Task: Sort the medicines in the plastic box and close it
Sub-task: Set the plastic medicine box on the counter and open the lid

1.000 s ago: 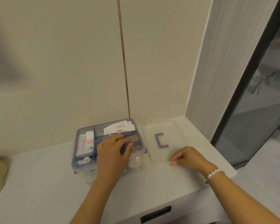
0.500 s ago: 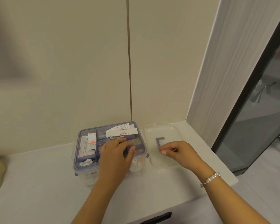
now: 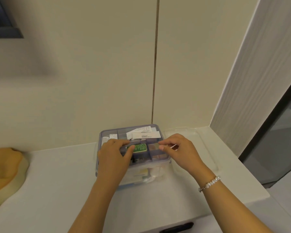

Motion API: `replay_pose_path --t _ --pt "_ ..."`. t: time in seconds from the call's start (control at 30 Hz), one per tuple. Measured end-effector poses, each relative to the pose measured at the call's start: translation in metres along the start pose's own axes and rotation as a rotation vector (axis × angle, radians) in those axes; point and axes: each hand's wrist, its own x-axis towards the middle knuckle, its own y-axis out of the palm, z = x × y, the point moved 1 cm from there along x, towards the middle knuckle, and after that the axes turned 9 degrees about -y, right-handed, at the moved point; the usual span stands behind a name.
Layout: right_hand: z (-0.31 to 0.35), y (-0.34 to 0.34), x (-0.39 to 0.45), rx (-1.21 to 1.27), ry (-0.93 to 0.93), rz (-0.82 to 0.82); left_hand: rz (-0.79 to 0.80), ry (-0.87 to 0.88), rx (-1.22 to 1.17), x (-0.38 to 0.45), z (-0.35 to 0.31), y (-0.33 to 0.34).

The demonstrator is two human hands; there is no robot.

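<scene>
Clear plastic box (image 3: 158, 172), rounded corners; green packet (image 3: 139, 147) inside.

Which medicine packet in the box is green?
The green packet between the two hands, by the left thumb. The packets at the box's back are white paper.

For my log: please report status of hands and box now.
Both hands over open plastic box. Clear lid beside it, off. Nothing blocking.
</scene>
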Motion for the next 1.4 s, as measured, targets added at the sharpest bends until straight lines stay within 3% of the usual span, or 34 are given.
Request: replay_pose_path --t 0.27,0.77,1.23,1.4 --pt "0.000 0.009 0.005 -0.067 0.103 -0.131 -0.132 -0.129 0.017 0.008 0.024 -0.012" --pt "0.007 0.023 0.023 -0.134 0.322 -0.292 -0.026 -0.176 -0.068 0.007 0.036 -0.015" --pt "0.009 0.011 0.019 0.395 0.386 -0.355 0.060 -0.317 -0.546 0.007 0.033 -0.029" --pt "0.015 0.004 0.013 0.479 0.378 -0.395 0.099 -0.180 -0.655 0.010 0.027 -0.040"
